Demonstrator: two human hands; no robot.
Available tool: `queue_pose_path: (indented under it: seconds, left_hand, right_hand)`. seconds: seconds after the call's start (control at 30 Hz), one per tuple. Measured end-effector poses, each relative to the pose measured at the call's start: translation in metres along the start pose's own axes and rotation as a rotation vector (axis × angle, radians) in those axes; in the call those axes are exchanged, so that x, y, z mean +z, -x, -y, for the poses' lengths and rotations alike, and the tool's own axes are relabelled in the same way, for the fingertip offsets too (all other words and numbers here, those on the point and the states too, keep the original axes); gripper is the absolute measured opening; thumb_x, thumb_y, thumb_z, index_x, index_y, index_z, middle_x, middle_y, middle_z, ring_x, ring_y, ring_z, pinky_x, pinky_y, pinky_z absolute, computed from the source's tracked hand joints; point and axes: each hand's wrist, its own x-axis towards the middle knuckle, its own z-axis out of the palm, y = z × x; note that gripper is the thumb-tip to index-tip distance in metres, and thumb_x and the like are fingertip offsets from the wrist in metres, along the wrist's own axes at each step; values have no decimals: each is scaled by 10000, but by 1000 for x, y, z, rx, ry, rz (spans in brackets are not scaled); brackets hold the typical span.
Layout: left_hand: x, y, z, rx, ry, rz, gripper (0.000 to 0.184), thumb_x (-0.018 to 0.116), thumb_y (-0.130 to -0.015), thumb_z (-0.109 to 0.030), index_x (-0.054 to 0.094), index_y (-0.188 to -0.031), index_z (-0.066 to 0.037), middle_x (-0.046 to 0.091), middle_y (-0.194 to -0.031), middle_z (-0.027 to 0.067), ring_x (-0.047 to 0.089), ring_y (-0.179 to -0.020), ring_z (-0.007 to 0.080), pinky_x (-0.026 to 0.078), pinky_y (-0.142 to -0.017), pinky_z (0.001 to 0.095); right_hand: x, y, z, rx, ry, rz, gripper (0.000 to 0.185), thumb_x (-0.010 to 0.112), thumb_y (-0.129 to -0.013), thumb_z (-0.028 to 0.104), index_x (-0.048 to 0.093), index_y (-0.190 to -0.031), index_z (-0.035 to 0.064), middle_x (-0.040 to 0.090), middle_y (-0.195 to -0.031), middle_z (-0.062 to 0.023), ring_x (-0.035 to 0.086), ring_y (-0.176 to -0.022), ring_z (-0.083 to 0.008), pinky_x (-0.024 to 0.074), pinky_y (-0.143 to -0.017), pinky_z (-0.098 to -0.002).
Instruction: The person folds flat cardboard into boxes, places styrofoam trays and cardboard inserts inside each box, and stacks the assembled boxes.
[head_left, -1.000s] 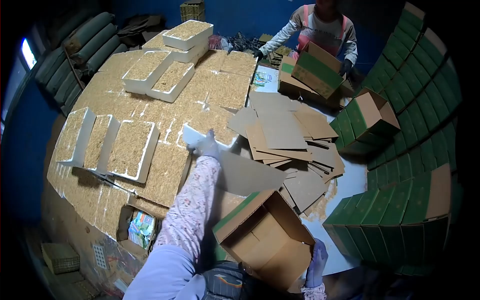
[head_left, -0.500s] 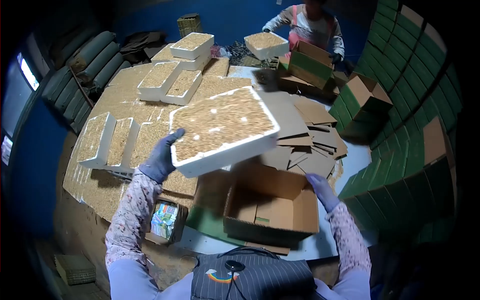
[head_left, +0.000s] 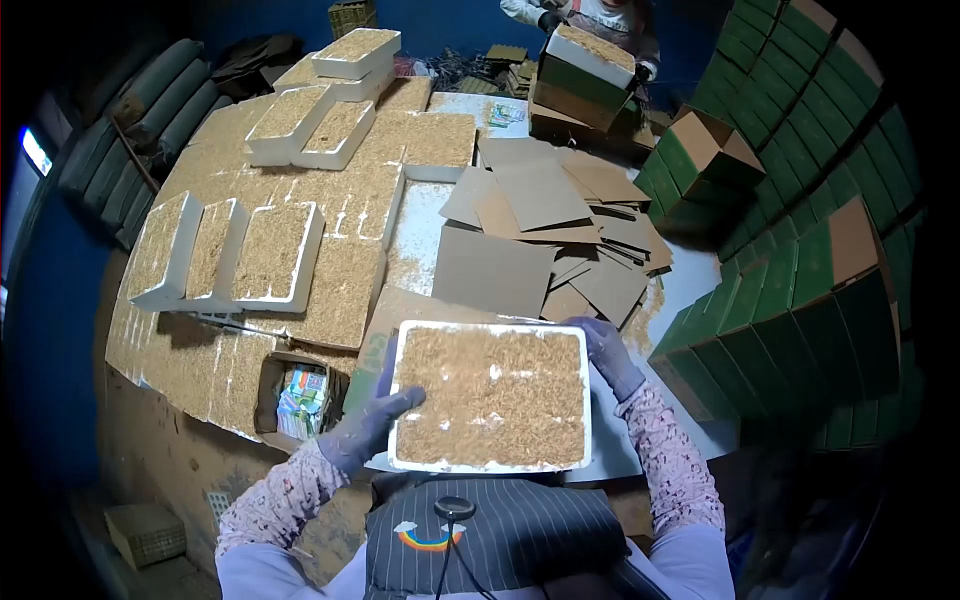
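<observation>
A white foam-like tray packed with tan, grain-like flakes is in front of my body. Its left side is in my gloved left hand, with the thumb lying over the rim. My gloved right hand is closed at the tray's far right corner, its fingertips partly hidden. The tray covers the spot where the open cardboard box stood, so the box is hidden. Left of my left hand, a small carton holds colourful printed packets.
Flat cardboard sheets lie beyond the tray. More filled trays rest on flake-covered surfaces at left. Green cartons stand stacked at right. Across the table, a co-worker has a filled tray over a green box.
The tray has come down towards me and levelled over the box. My right hand has shifted from the box's right edge to the tray's corner. The co-worker's tray has moved right, onto a box.
</observation>
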Motion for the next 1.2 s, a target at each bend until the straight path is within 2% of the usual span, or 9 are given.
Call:
queue_pose_path:
  seconds: [0.17, 0.3, 0.37, 0.43, 0.57, 0.7, 0.87, 1.13, 1.2]
  left_hand:
    - [14, -18, 25, -59, -193, -92, 905, 624, -900, -197, 7, -1552, -83, 304, -1519, 173, 387, -1330, 230, 335, -1094, 354]
    - [33, -21, 21, 68, -640, -341, 709, 616, -877, -176, 260, -1465, -5, 565, -1227, 298, 585, -1120, 401, 449, -968, 422]
    - [31, -30, 66, 442, -951, -476, 607, 566, -899, -141, 320, -1436, -4, 448, -1365, 296, 525, -1176, 439, 421, -1002, 450]
    - [42, -18, 37, 181, -1074, -384, 555, 511, -912, -71, 314, -1413, 64, 430, -1353, 302, 399, -1320, 399, 404, -1048, 401]
    - [37, 13, 27, 693, -975, -360, 409, 572, -896, -87, 540, -1303, -81, 529, -1292, 186, 550, -1179, 353, 452, -1006, 422]
    - [-105, 48, 35, 95, -974, -948, 263, 712, -799, -268, 682, -1003, -104, 607, -1112, 119, 577, -1049, 345, 454, -931, 435]
    - [-176, 16, 125, -281, -1281, -1013, 309, 630, -790, -361, 674, -992, -132, 598, -1084, 107, 493, -1104, 333, 371, -965, 451]
    - [-193, 27, 108, -59, -1114, -992, 178, 644, -804, -300, 737, -830, -150, 662, -959, 43, 562, -1005, 276, 396, -911, 419]
    - [-159, 34, 50, 277, -1115, -1002, 80, 673, -798, -224, 732, -830, -180, 644, -895, 23, 560, -964, 245, 390, -890, 413]
  right_hand:
    - [-38, -25, 53, 280, -14, 350, 362, 584, -938, 304, 675, -1122, 5, 693, -1041, -57, 607, -899, -140, 485, -803, -273]
    - [-15, -131, 18, -243, 385, 20, 422, 683, -844, 274, 634, -1197, 48, 672, -1128, -155, 636, -1031, -281, 499, -890, -381]
    - [10, -155, 15, -238, 938, -147, 507, 700, -810, 321, 607, -1229, 52, 658, -1133, -181, 614, -1056, -363, 486, -907, -433]
    - [23, -181, -2, -59, 997, -55, 525, 711, -777, 341, 620, -1209, 57, 656, -1121, -184, 604, -1068, -372, 478, -921, -454]
    - [4, -196, -19, -57, 737, 122, 460, 706, -763, 250, 636, -1176, 62, 663, -1096, -175, 648, -981, -272, 502, -858, -353]
    - [-24, -106, 43, -176, 273, -134, 291, 651, -883, 73, 621, -1162, -3, 662, -1083, -105, 613, -971, -151, 483, -862, -264]
    - [-43, 4, 62, -242, 286, -432, 267, 627, -907, 37, 614, -1168, -24, 640, -1105, -87, 588, -1006, -164, 469, -906, -292]
    - [-33, 114, 69, -194, 244, -689, 248, 593, -938, 71, 617, -1173, -4, 637, -1124, -79, 579, -1021, -159, 449, -934, -304]
    - [-27, 128, 70, -220, 211, -756, 247, 588, -939, 65, 613, -1174, -9, 635, -1124, -85, 578, -1027, -159, 445, -937, -302]
